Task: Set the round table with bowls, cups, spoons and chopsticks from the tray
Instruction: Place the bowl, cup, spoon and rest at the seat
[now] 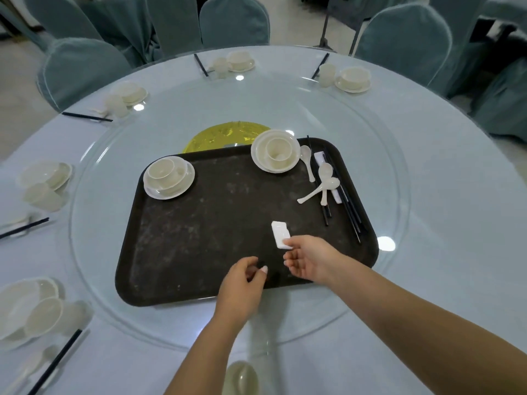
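Note:
A dark tray point(199, 238) lies on the glass turntable. On it stand two stacks of white bowl, cup and saucer, one at the left point(168, 178) and one at the back point(275, 155). Three white spoons point(325, 178) and several black chopsticks point(346, 201) lie along its right side. My right hand point(310, 258) pinches the near end of a white chopstick rest point(279, 233) over the tray. My left hand point(245, 277) hovers at the tray's front rim, fingers loosely curled, with nothing seen in it.
Place settings of bowl, cup and chopsticks ring the round table: far middle point(241, 62), far right point(353, 78), far left point(128, 94), left point(45, 178) and near left point(31, 306). A cup point(242, 377) stands near me. Covered chairs point(82, 67) surround the table.

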A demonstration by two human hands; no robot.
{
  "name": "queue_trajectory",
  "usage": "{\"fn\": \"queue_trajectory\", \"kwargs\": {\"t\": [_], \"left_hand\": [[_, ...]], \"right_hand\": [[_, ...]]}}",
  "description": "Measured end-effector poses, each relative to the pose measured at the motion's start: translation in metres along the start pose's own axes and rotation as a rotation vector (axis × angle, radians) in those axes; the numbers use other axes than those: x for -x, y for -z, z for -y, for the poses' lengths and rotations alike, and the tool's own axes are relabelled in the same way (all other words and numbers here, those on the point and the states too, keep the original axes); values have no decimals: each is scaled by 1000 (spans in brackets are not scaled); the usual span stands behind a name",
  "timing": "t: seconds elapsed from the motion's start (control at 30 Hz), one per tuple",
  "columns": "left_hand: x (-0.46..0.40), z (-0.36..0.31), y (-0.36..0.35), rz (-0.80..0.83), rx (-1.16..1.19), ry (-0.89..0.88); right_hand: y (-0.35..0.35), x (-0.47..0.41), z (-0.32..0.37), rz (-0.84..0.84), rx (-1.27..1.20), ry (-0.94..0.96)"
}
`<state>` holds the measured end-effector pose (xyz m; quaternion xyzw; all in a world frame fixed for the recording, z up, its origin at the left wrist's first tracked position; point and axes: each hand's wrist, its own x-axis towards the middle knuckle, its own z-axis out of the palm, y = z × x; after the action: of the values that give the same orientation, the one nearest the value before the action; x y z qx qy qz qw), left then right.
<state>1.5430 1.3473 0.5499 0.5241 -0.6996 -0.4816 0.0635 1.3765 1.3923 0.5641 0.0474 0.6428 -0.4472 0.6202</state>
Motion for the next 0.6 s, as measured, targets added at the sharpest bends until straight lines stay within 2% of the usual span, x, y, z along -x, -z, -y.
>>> {"fn": "queue_trajectory", "kwargs": {"t": [0.07, 0.17, 0.23, 0.37, 0.47, 0.53, 0.6], "left_hand": [[14, -4, 0, -59, 95, -19], [43, -6, 3, -185, 63, -106], [64, -4, 9, -240, 149, -92], [112, 5, 24, -215, 367, -30], [153, 19, 35, -221, 432, 43], [175, 34, 42, -179, 474, 59], [194, 50, 47, -57, 472, 78]], "right_hand": [[-9, 19, -17, 64, 10, 4], [-26, 53, -43, 145, 34, 20], [-37, 75, -59, 171, 44, 38], [-57, 117, -94, 197, 170, 129], [-61, 141, -127, 223, 351, 223], [-59, 147, -144, 167, 429, 305], [-56, 149, -158, 81, 450, 383]]}}
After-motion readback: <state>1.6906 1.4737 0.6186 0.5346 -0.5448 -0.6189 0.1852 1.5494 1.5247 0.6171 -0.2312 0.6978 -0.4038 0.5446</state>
